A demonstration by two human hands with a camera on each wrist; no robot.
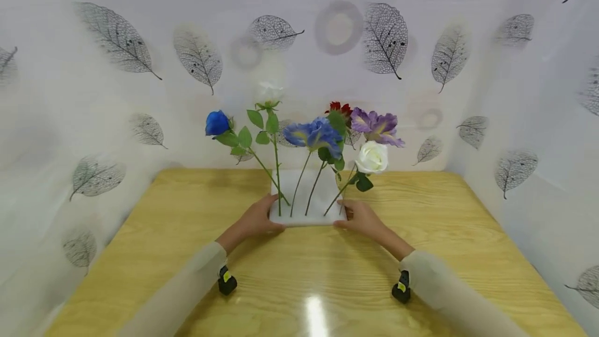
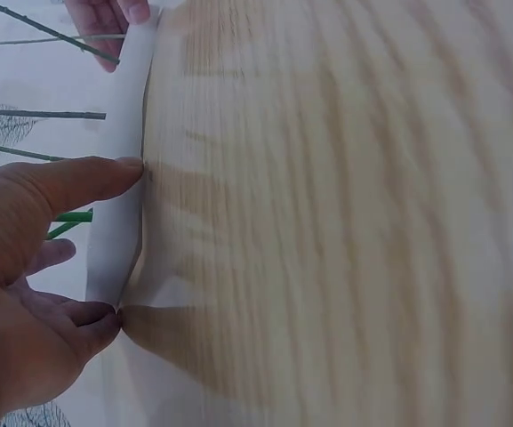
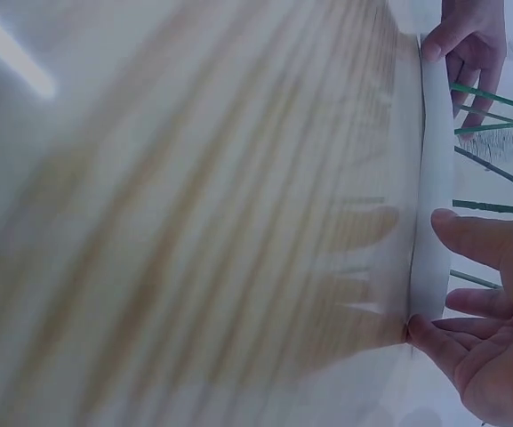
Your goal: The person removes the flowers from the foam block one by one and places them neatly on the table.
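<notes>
A flat white foam block (image 1: 309, 221) lies on the table with several artificial flower stems standing in it. My left hand (image 1: 257, 217) grips its left end, thumb along the front edge and fingers round the side. At the right end my right hand (image 1: 362, 218) holds it the same way. Fingertips of both hands reach the block's lower edge in the wrist views. Leaning left is a blue rose (image 1: 217, 123), beside a pale white flower (image 1: 270, 92). A blue iris (image 1: 313, 134) stands mid-block. Rightward are a red flower (image 1: 339, 109), a purple iris (image 1: 376, 126) and a white rose (image 1: 372, 157).
The wooden table (image 1: 187, 202) spreads to both sides and in front of the block, with a bright light reflection near its front. A pale curtain (image 1: 299, 66) printed with dark leaves hangs behind and along both sides. Dark cameras sit on both wrists.
</notes>
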